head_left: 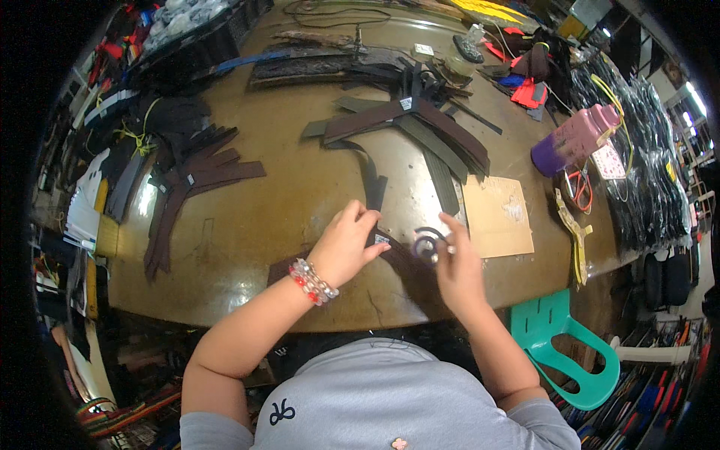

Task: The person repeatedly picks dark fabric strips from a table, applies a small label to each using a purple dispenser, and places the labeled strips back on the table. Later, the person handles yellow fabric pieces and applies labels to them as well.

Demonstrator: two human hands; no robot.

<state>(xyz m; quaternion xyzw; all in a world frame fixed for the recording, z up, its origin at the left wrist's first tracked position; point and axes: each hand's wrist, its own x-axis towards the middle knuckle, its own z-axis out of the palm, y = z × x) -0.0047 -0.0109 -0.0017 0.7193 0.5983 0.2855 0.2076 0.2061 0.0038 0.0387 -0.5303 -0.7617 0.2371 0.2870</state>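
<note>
My left hand (pixel 345 244), with a beaded bracelet at the wrist, pinches a dark brown strap piece (pixel 405 271) near a small white label (pixel 382 239) on the table. A narrower dark strap (pixel 373 184) runs from its fingertips back toward a stack. My right hand (pixel 457 266), just to the right of the label, holds dark-handled snips or small scissors (pixel 426 244); their blades are hard to make out. An olive strap (pixel 439 184) reaches down behind that hand from the stack of brown and olive straps (pixel 442 139).
The table (pixel 187 285) also bears another strap pile (pixel 202 176) at left, a cardboard sheet (pixel 499 217), a purple-pink bottle (pixel 559 150), red-handled scissors (pixel 583 195), a yellow strip (pixel 576 240), and black bundles (pixel 637 165) at right. A green chair (pixel 600 360) stands at lower right.
</note>
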